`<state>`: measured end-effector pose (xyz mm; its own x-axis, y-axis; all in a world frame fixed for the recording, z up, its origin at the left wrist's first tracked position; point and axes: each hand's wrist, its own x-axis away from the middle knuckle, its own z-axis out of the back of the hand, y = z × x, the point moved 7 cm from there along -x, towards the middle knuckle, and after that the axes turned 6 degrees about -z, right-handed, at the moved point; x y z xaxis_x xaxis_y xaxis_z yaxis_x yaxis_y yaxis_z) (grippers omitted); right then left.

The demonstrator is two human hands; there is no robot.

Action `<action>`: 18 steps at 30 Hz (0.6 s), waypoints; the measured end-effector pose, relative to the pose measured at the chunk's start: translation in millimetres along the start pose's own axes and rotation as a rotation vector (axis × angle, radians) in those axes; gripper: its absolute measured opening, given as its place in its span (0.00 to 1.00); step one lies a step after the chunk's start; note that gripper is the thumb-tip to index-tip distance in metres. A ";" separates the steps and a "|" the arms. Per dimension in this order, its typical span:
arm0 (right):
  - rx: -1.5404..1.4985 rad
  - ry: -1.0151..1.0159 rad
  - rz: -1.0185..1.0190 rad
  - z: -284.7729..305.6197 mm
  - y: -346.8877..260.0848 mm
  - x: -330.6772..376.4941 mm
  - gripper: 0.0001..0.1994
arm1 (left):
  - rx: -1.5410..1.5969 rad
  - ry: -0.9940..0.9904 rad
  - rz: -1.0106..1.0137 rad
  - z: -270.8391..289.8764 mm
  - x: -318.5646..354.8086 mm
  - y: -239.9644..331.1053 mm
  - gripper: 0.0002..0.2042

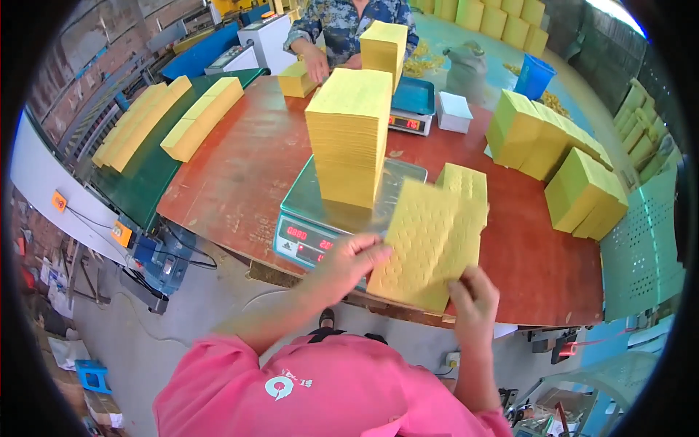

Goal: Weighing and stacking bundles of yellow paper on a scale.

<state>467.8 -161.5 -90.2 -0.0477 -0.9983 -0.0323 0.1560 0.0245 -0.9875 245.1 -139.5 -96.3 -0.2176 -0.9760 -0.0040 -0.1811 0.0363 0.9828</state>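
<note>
- You are holding a thin bundle of yellow perforated paper sheets (pixel 429 244) in both hands, just above the near edge of the reddish-brown table (pixel 240 175).
- Your left hand (pixel 348 264) is clamping the bundle's left edge, fingers curling over the top face and the thumb underneath.
- Your right hand (pixel 475 297) is pinching the lower right corner of the same bundle, fingers closed on it from below.
- The two hands are sitting apart from each other, one at each side of the bundle, which is tilting with its far end higher.
- Right behind the bundle a digital weighing scale (pixel 320 218) with a steel platform and red digits is standing at the table's near edge, its display facing you.
- A tall stack of yellow paper (pixel 349 135) is resting upright on that scale's platform, close to your left hand but not touching it.
- Just beside the bundle's right side a shorter pile of the same perforated sheets (pixel 470 182) is lying on the table.
- Across the table another person in a patterned shirt (pixel 342 22) is working, one hand (pixel 317 67) resting by a small yellow block (pixel 295 80), with a second scale (pixel 411 109) and a second tall stack (pixel 384 45) near them.
- Yellow-green paper blocks (pixel 553 149) are lying on the table's right side, well apart from your hands.
- More yellow blocks (pixel 167 116) are lying in rows on a green conveyor belt (pixel 145 178) to your left.
</note>
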 end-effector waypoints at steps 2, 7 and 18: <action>0.043 -0.035 0.131 -30.1 -51.8 -34.3 0.12 | -0.093 0.026 -0.100 34.6 -7.2 47.4 0.12; -0.144 -0.052 0.317 -94.4 -144.6 -140.8 0.19 | -0.394 0.061 -0.320 110.1 -96.2 159.6 0.13; -0.103 -0.105 0.104 -157.2 -128.0 -244.6 0.22 | -0.509 -0.040 -0.050 198.7 -210.4 141.6 0.14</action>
<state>304.4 87.7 19.8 0.0678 -0.9900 -0.1238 0.0522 0.1274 -0.9905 74.7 113.6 7.1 -0.2587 -0.9647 -0.0505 0.2959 -0.1289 0.9465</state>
